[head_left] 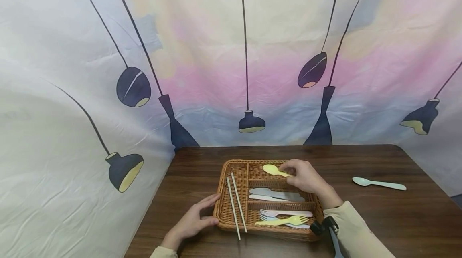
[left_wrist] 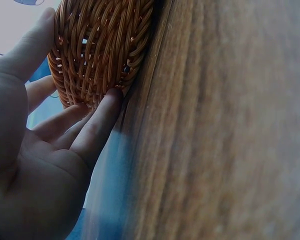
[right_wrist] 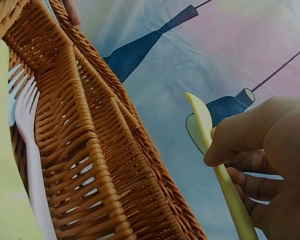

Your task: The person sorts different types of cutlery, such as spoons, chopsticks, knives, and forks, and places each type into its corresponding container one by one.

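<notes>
A yellow spoon (head_left: 273, 170) is pinched by its handle between the thumb and fingers of my right hand (head_left: 302, 174), over the back compartment of a wicker basket (head_left: 234, 166). In the right wrist view the spoon (right_wrist: 230, 200) appears above the basket's rim. My left hand (head_left: 196, 218) rests its straight fingertips against the basket's left side, as the left wrist view also shows at the woven wall (left_wrist: 100, 50). Inside the basket, pale knives (head_left: 268, 198) lie in the middle compartment. Several forks (head_left: 283, 221), one of them yellow, lie in the front compartment.
Two pale chopsticks (head_left: 234, 204) lie across the left compartment, their ends over the basket's front rim. A mint-green spoon (head_left: 379, 184) lies on the brown wooden table (head_left: 379, 162) to the right. A cloth backdrop (head_left: 209, 69) with printed lamps hangs behind.
</notes>
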`<state>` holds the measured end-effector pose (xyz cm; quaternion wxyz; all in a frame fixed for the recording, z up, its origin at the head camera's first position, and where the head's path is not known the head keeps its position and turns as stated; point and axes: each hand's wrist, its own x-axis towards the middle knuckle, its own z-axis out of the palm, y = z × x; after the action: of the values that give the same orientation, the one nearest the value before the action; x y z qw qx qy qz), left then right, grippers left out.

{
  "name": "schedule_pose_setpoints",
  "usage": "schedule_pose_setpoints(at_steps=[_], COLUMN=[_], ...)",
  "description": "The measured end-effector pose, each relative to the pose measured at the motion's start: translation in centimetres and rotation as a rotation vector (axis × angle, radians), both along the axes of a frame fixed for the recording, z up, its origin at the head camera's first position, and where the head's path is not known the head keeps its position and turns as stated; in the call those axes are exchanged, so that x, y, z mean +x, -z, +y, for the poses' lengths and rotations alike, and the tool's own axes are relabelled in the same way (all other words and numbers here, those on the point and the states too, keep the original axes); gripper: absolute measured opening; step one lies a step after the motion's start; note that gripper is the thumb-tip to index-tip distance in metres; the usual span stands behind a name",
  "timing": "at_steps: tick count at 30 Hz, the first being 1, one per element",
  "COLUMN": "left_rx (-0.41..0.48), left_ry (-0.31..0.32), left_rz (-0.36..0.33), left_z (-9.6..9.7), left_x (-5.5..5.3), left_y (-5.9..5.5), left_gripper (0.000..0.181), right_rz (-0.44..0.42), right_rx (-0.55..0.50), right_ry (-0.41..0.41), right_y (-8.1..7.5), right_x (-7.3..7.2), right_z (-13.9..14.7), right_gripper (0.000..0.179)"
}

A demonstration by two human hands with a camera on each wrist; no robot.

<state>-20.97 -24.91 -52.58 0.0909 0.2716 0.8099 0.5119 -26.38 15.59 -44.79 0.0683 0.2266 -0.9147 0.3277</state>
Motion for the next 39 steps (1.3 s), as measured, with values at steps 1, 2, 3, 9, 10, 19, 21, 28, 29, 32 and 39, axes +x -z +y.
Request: schedule_pose_setpoints(at_steps=[1,2,3,9,10,19,21,28,29,32,39], left_rx=[-0.001,-0.001,0.004,0.014,0.013,0.026,0.035,0.05,0.048,0.041,0.033], left_ry=[0.0,0.0,0.003,0.002,0.002,0.015,0.019,0.023,0.021,0.016,0.007], left_rz=[0.001,0.002,-0.006,-0.006,-0.002,-0.029,-0.037,-0.045,-0.044,-0.043,-0.05], left_z=[0.0,0.0,0.0,-0.2,-0.2,-0.1,-0.1,0.0,0.0,0.0,0.1], left_x=[0.0,0.0,0.0,0.1,0.0,-0.1,-0.1,-0.1,-0.1,0.0,0.0], left_y=[0.0,0.0,0.1,0.1,0.2,0.4,0.4,0.2,0.2,0.0,0.0], left_gripper=[0.071,0.071,0.071,0.071,0.07,0.071,0.071,0.072,0.072,0.072,0.073], right_rz=[0.0,0.002,0.008,0.015,0.011,-0.001,0.002,0.003,-0.003,-0.022,-0.051], right_rx=[0.001,0.001,0.001,0.009,0.009,0.015,0.019,0.047,0.051,0.057,0.058], right_ry=[0.0,-0.002,-0.007,-0.01,-0.005,-0.014,-0.018,-0.006,-0.003,0.005,0.02], right_y=[0.0,0.1,0.1,0.1,0.1,0.2,0.2,0.3,0.3,0.4,0.8], right_x=[0.0,-0.1,-0.1,-0.3,-0.3,-0.9,-1.0,-1.6,-1.6,-1.8,-2.4], right_z=[-0.1,-0.1,-0.2,-0.4,-0.5,-0.7,-0.7,-1.0,-1.1,-1.2,-1.1], right_gripper=[0.032,0.032,0.032,0.03,0.03,0.029,0.029,0.029,0.029,0.03,0.03])
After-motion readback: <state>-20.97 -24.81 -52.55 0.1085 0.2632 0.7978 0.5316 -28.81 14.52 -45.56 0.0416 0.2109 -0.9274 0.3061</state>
